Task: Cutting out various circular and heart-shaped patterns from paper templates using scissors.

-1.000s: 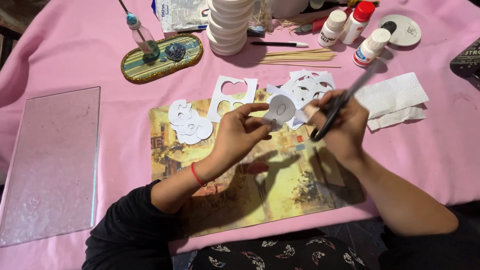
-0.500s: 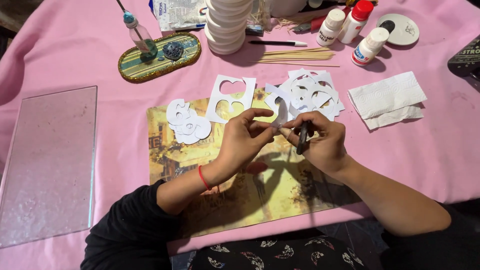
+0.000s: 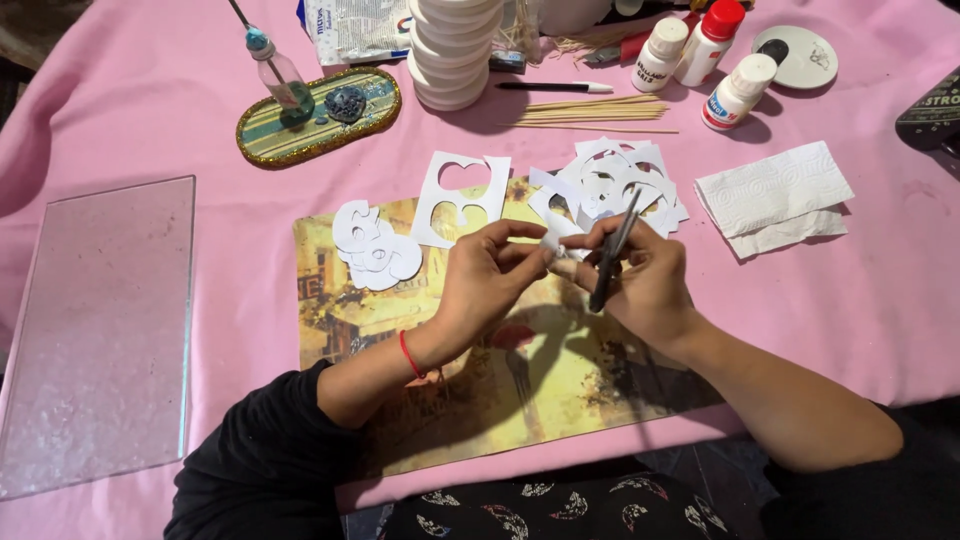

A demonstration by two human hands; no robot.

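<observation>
Above the yellow picture mat (image 3: 480,400), the left hand (image 3: 485,285) pinches a small white paper piece (image 3: 553,245) at its fingertips, steadying it, while the right hand (image 3: 645,285) grips dark scissors (image 3: 612,255), blades angled upward toward the paper scraps (image 3: 615,185).

Single head-worn camera, looking steeply down from close above the pink surface (image 3: 150,110); wearer's forearms enter from the bottom edge.
</observation>
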